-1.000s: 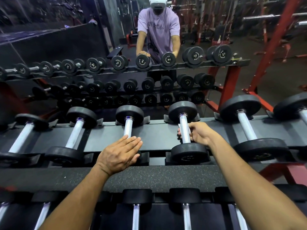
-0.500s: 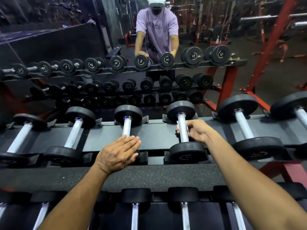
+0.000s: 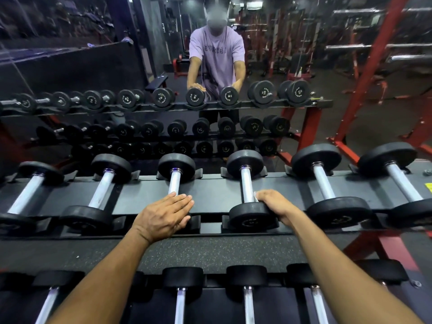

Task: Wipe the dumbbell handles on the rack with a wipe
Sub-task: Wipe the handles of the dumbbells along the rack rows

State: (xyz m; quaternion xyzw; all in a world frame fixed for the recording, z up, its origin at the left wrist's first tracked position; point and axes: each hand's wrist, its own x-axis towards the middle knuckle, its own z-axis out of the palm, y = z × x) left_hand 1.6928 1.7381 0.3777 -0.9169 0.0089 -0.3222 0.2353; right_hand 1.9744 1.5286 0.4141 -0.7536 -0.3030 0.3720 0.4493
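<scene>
On the top shelf of the rack (image 3: 217, 197), my right hand (image 3: 274, 206) pinches the wipe (image 3: 255, 195) against the near end of a dumbbell handle (image 3: 246, 185), while my left hand (image 3: 164, 217) rests spread on the dumbbell (image 3: 175, 174) to its left.

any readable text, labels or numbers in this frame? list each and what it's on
None fully legible.
Mirrored dumbbell end caps: ring lettering and centre numbers, reversed and blurred.
Purple T-shirt in the mirror: chest print, unreadable.
Near dumbbell end: faint embossing, unreadable.
Yellow sticker on the rack's right edge: cut off.
</scene>
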